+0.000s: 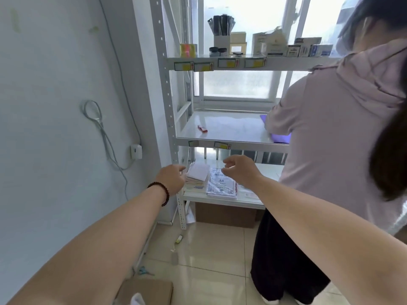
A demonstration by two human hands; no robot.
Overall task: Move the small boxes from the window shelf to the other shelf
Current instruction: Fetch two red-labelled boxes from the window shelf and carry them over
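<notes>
A white metal shelf (231, 143) stands in front of the window. Its top board carries several small boxes (293, 50) at the right, plus a cream box (238, 38) near the middle. One small red and white box (202, 128) lies alone on the middle board. My left hand (172, 179), with a dark bead bracelet at the wrist, hovers in front of the low board, fingers loosely curled and holding nothing. My right hand (240, 170) hovers beside it above a pack of A4 sheets (221, 183), fingers spread and empty.
A person in a pink hoodie (343, 133) stands close at the right, arms over the middle board, blocking that side. Notebooks (197, 175) lie on the low board. A pen holder (222, 31) and tape rolls (188, 50) sit on top. A cardboard box (226, 214) is under the shelf.
</notes>
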